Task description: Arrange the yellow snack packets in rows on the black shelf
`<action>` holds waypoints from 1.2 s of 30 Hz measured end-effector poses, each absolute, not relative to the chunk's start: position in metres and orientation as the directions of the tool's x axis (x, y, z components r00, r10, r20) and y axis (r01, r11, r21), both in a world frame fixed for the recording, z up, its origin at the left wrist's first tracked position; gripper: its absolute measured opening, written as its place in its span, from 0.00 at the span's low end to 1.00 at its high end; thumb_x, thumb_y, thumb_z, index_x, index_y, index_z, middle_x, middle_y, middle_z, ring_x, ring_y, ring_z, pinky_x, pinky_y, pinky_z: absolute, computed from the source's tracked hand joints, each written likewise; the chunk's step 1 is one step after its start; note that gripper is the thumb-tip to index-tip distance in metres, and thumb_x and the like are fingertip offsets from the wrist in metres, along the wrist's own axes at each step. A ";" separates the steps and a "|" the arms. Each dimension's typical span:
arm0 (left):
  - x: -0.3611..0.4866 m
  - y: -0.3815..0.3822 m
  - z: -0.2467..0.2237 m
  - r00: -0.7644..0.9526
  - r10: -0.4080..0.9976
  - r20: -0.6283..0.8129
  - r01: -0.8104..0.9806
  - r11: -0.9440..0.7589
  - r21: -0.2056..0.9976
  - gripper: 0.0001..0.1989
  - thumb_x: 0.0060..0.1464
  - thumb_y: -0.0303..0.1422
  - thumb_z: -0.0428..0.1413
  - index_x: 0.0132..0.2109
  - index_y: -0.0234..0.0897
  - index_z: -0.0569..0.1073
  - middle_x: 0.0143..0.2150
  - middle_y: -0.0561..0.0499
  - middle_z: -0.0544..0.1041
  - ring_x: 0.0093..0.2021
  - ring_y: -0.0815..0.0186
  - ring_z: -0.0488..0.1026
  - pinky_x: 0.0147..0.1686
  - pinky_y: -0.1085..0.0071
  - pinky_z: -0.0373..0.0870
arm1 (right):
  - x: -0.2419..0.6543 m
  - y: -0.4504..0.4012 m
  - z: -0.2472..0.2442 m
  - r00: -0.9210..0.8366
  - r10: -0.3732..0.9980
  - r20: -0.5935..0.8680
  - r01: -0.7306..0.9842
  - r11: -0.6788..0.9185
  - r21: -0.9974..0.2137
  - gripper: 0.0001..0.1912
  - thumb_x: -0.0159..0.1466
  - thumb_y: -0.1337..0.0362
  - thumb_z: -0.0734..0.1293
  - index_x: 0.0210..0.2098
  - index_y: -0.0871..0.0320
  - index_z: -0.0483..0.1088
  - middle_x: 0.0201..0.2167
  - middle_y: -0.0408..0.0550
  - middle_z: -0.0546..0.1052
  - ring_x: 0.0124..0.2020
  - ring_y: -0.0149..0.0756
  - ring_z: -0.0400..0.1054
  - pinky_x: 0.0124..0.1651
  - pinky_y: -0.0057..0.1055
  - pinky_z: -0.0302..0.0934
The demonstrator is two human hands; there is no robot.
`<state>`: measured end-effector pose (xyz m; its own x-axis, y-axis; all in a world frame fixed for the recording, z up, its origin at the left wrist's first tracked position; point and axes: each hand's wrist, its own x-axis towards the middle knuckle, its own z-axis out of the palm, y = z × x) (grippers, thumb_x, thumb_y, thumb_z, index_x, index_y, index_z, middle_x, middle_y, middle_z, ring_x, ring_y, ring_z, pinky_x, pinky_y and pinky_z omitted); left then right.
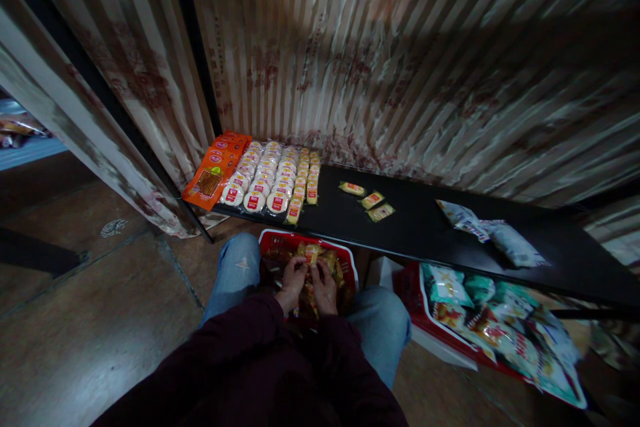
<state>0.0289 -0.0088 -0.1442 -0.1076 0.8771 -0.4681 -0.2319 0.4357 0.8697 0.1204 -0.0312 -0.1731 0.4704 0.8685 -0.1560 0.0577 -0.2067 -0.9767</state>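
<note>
Over a red basket (354, 265) between my knees, my left hand (293, 280) and my right hand (324, 285) hold a small yellow wrapped snack (313, 253) between their fingertips. Fingers of both hands are closed on its two ends. Beneath them lie more packets in yellow and brown wrappers (340, 275), too dim to make out singly. On the black shelf (415, 227) ahead, rows of round white wrapped snacks (255, 200) stand beside rows of small yellow packets (295, 209). Three loose yellow packets (373, 200) lie farther right.
An orange snack bag (215, 173) lies at the shelf's left end. Two white-blue bags (515, 243) rest toward its right. Below stands another red basket (417, 300) full of green and white bags (510, 333). Pleated patterned cloth (350, 47) hangs behind; a black post (195, 40) rises left.
</note>
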 end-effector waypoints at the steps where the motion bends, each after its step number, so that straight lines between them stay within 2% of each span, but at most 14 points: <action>1: 0.029 -0.009 -0.144 -0.111 0.881 -0.459 -0.222 0.428 0.876 0.07 0.47 0.22 0.56 0.34 0.38 0.74 0.37 0.51 0.78 0.41 0.66 0.74 0.50 0.68 0.66 | 0.121 -0.031 -0.174 0.468 0.870 -0.158 0.050 -0.204 -0.978 0.27 0.52 0.46 0.69 0.45 0.55 0.76 0.45 0.51 0.80 0.48 0.44 0.71 0.53 0.41 0.62; 5: 0.031 -0.008 -0.145 -0.100 0.904 -0.417 -0.184 0.395 0.900 0.12 0.47 0.18 0.53 0.36 0.37 0.74 0.41 0.49 0.78 0.44 0.67 0.74 0.52 0.69 0.66 | 0.121 -0.029 -0.174 0.484 0.855 -0.187 0.020 -0.225 -0.974 0.28 0.50 0.45 0.70 0.44 0.56 0.76 0.45 0.52 0.80 0.48 0.46 0.71 0.55 0.43 0.61; 9: 0.032 -0.008 -0.149 -0.118 0.914 -0.389 -0.152 0.370 0.916 0.16 0.47 0.18 0.54 0.42 0.36 0.74 0.44 0.47 0.78 0.45 0.67 0.74 0.52 0.68 0.67 | 0.120 -0.028 -0.178 0.468 0.855 -0.222 -0.022 -0.240 -0.971 0.31 0.50 0.44 0.69 0.47 0.57 0.75 0.49 0.54 0.78 0.51 0.46 0.70 0.57 0.43 0.60; 18: 0.032 -0.006 -0.164 -0.068 0.946 -0.317 -0.049 0.314 0.948 0.17 0.48 0.19 0.54 0.45 0.36 0.77 0.47 0.46 0.78 0.49 0.64 0.74 0.56 0.65 0.66 | 0.123 -0.028 -0.190 0.495 0.849 -0.185 0.063 -0.248 -0.967 0.34 0.53 0.44 0.66 0.53 0.58 0.72 0.56 0.56 0.73 0.60 0.47 0.64 0.63 0.43 0.55; 23: 0.031 -0.006 -0.163 -0.068 0.956 -0.287 0.000 0.287 0.958 0.20 0.49 0.19 0.52 0.46 0.37 0.78 0.48 0.47 0.78 0.51 0.64 0.73 0.58 0.64 0.65 | 0.123 -0.027 -0.187 0.446 0.875 -0.188 0.088 -0.252 -0.964 0.36 0.55 0.44 0.65 0.57 0.59 0.69 0.58 0.57 0.72 0.59 0.48 0.65 0.62 0.44 0.56; 31: 0.032 -0.004 -0.151 -0.071 0.975 -0.210 0.117 0.218 0.969 0.20 0.49 0.17 0.51 0.46 0.37 0.78 0.45 0.47 0.77 0.47 0.66 0.73 0.53 0.67 0.68 | 0.122 -0.024 -0.184 0.489 0.863 -0.125 0.119 -0.208 -0.971 0.33 0.57 0.47 0.62 0.57 0.58 0.69 0.54 0.56 0.75 0.54 0.47 0.69 0.56 0.44 0.62; 36: 0.033 -0.002 -0.135 -0.057 0.987 -0.152 0.191 0.160 0.968 0.20 0.50 0.17 0.50 0.47 0.36 0.77 0.44 0.46 0.76 0.46 0.65 0.73 0.52 0.67 0.68 | 0.126 -0.020 -0.178 0.494 0.868 -0.053 0.171 -0.156 -0.973 0.31 0.58 0.48 0.62 0.57 0.58 0.69 0.55 0.56 0.74 0.57 0.47 0.67 0.59 0.45 0.60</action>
<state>0.0331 -0.0022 -0.1346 -0.0565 0.9867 -0.1521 0.1912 0.1602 0.9684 0.1258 -0.0196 -0.1780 0.4937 0.8680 -0.0529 0.1708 -0.1565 -0.9728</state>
